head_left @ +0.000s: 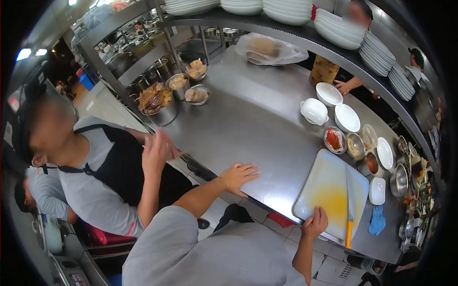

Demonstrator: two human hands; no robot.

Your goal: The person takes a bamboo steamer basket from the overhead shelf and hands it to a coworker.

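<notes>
Left hand point(240, 178) spread on the desk point(267, 133), right hand point(316, 222) at the board point(312, 190), grip unclear; a jolt could slide that knife point(350, 205)!

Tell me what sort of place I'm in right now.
Most likely a restaurant kitchen: stacks of glossy white dishes line a grey metal shelf above a long, shiny grey metal counter, where a long yellow-handled knife lies on a yellow-stained, white rectangular cutting board.
</notes>
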